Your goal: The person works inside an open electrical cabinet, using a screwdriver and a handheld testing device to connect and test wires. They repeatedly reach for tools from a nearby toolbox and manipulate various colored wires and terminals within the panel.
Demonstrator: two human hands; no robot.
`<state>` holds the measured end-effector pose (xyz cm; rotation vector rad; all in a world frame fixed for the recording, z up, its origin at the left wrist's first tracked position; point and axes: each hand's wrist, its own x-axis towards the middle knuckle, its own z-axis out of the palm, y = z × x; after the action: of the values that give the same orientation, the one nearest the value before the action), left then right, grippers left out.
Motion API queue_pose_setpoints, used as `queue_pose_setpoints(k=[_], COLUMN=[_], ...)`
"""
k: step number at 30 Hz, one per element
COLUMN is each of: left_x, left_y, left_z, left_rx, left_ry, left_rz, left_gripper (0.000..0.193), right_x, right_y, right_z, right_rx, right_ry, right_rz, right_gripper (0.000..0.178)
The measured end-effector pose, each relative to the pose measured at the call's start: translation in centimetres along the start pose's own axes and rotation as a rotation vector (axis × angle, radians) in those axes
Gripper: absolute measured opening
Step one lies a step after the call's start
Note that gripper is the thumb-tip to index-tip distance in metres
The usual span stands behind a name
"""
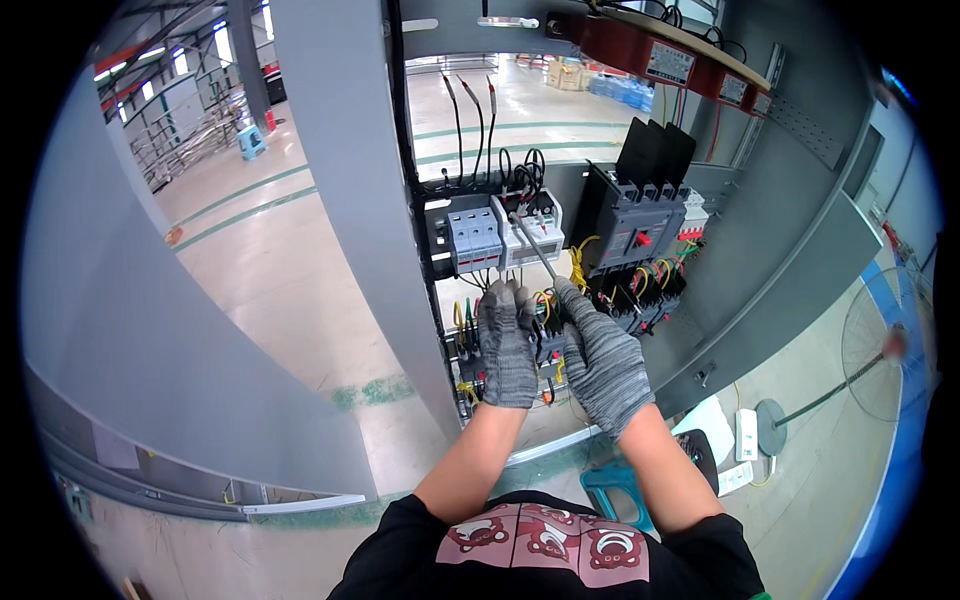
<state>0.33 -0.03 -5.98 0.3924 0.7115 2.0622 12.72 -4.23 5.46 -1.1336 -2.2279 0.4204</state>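
Stool (612, 487), teal: beside the person's right forearm, partly hidden.

Left hand (507, 345), grey-gloved: fingers drawn together and curled just below the meter; whether they grip anything, such as a wire, cannot be told.

Right hand (603, 365), grey-gloved: narrow, closed about the rear of the driver; the handle is hidden in the glove.

Driver (536, 249), slim metal shaft: between the right hand and the upper part of the meter. Long axis slants from the glove up and to the left; tip points away from the person, into the terminal area. Exact contact at the tip too small to tell.

Meter (549, 236), white: upright in the cabinet, black leads entering at the top. Step in hand, as judged: driver work on one of its terminals. The next move seems to call for a steady shaft, in line with the screw, and leads kept seated.

Fuse block (474, 238), blue-grey: just left of the meter.

Breaker (632, 240), large, dark, red toggle: right of the meter.

Cables (482, 140), black, three, loose ends up: beyond the fuse block.

Transformers (640, 58), red: high at the cabinet's far right.

Boxes (568, 74), brown: on the floor, well beyond.
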Motion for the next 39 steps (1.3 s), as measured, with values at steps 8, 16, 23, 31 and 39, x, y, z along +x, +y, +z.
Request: queue_pose_setpoints(k=[8,16,23,31,39], left_x=[3.0,1.8,2.6,3.2,3.3], left_y=[0.4,1.5,1.1,0.4,0.5], left_z=[2.8,4.4,5.5,5.1,5.5], left_rx=[-0.506,-0.787,-0.961,-1.068,-0.986], left_ry=[-0.059,-0.258,-0.361,-0.247,-0.208], left_rz=[-0.383,-0.53,-0.32,-0.441,-0.407], left_gripper=[0.088,0.083,0.059,0.054,0.054], right_x=[-0.3,0.8,1.5,1.6,1.4], right_y=[-1.1,-4.2,-4.0,-3.9,-3.2], right_z=[-0.4,-1.9,-1.2,-0.9,0.4], right_rx=[-0.386,-0.722,-0.391,-0.585,0.123], right_ry=[-0.037,-0.18,-0.143,-0.185,-0.03], right_rz=[0.006,-0.022,-0.053,0.017,0.118], right_gripper=[0.063,0.065,0.062,0.068,0.049])
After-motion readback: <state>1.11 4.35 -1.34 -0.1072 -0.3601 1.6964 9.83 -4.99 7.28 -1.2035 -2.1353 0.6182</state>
